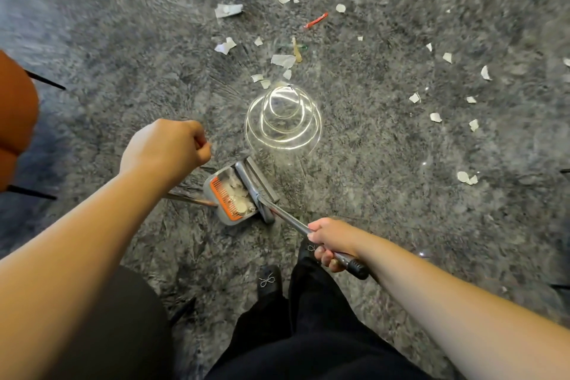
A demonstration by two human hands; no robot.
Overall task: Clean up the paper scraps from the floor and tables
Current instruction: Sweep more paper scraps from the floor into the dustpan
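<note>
White paper scraps [283,60] lie scattered over the grey carpet, mostly ahead and to the right. A grey dustpan [229,199] with an orange comb edge stands on the floor and holds several scraps. Its thin metal handle [191,199] runs left and disappears under my left wrist. My left hand [168,148] is a closed fist above it. My right hand [331,244] grips the broom's metal handle near its black end. The grey broom head [257,183] rests against the dustpan's mouth.
An orange chair [15,120] with black legs stands at the left edge. A red strip [316,20] and a yellowish strip [296,51] lie among the scraps. My black shoes [270,282] and trousers fill the bottom. Bright glare rings float above the dustpan.
</note>
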